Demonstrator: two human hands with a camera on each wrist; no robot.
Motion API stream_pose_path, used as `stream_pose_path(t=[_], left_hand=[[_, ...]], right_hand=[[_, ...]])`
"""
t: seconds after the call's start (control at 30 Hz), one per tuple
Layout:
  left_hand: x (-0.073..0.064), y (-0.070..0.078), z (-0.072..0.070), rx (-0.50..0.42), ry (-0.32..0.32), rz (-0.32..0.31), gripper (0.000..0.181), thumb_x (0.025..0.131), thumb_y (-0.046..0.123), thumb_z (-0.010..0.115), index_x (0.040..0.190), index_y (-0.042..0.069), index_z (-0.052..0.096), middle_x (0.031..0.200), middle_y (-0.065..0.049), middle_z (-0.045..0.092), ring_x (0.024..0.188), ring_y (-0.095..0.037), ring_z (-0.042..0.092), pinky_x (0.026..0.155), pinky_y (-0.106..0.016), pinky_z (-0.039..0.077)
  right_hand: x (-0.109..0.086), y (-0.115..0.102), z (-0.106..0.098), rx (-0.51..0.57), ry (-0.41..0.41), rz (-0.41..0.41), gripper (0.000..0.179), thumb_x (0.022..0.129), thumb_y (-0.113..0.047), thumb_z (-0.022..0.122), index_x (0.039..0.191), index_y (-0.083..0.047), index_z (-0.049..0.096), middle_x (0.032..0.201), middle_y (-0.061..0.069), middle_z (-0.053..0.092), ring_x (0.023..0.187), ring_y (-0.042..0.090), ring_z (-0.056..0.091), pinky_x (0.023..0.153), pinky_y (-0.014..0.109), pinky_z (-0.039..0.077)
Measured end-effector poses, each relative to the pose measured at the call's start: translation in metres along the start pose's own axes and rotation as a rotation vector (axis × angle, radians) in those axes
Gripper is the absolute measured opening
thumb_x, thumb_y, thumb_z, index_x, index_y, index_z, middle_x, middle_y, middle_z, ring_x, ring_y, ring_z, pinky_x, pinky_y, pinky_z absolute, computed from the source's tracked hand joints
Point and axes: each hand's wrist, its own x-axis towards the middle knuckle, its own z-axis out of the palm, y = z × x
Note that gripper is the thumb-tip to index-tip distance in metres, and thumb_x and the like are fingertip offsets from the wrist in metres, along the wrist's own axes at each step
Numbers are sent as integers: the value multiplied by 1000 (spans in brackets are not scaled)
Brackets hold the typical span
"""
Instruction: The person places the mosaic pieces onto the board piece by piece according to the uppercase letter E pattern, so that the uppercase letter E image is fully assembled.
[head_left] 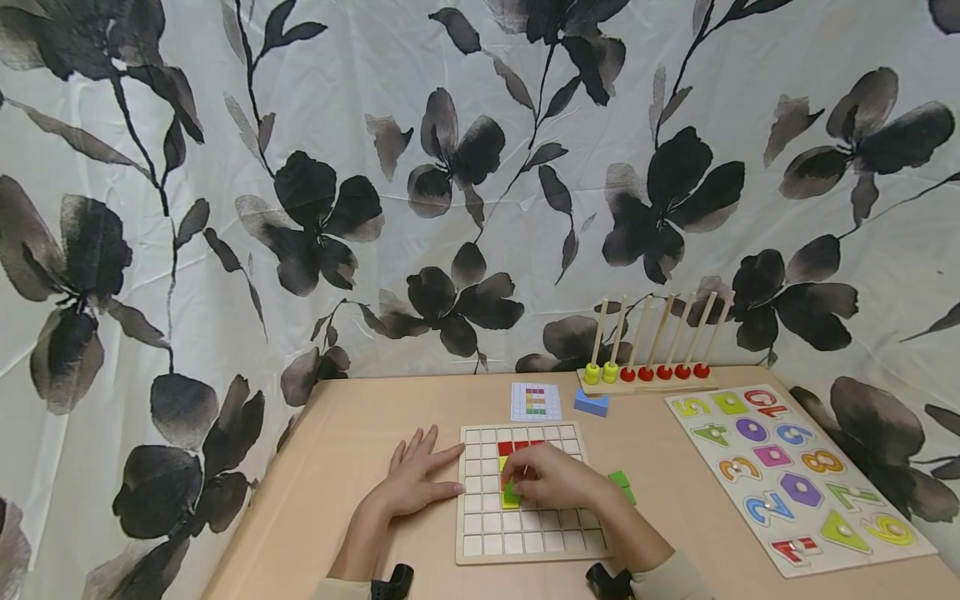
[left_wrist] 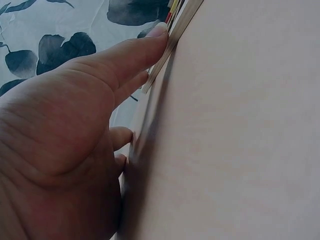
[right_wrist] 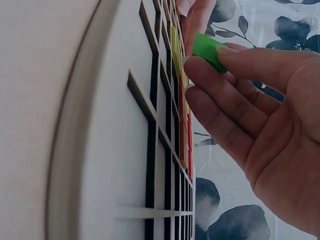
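Note:
A white grid board (head_left: pixel 480 533) with a wooden rim lies on the table, with red, yellow and orange square tiles set in its middle cells. Between thumb and fingertips my right hand (head_left: pixel 558 477) pinches a green square tile (right_wrist: pixel 209 51) just above the board. That hand hides part of the coloured tiles in the head view. My left hand (head_left: pixel 416 477) lies spread at the board's left side, thumb and index finger touching the rim (left_wrist: pixel 170 50). To the right of the board, partly behind my right forearm, are loose green tiles (head_left: pixel 621 481).
A pattern card (head_left: pixel 536 402) and a blue block (head_left: pixel 592 403) lie beyond the board. Further back stands a peg rack (head_left: pixel 652 385) with yellow and red beads. A number-and-shape puzzle board (head_left: pixel 757 483) covers the table's right side. Floral cloth (head_left: pixel 465 250) hangs behind.

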Motion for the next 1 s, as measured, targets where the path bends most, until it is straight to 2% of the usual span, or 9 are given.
stream_pose_path(t=[0.47,1.0], left_hand=[[1,0,0,-14,4,-16,66,91,51,75,151,30,57,173,-23,13,161,-46,1,126,-66,-6],[1,1,-1,-5,8,-19,66,92,52,75,151,30,57,173,-24,15,161,-47,2,125,-67,-6]], right_hand=[[1,-3,7,-4,-100,37,12,93,-8,76,93,-20,77,78,-11,65,72,0,55,66,17,49],[3,-3,13,1,-119,28,12,91,-7,78,88,-18,75,77,-12,65,71,0,55,65,18,51]])
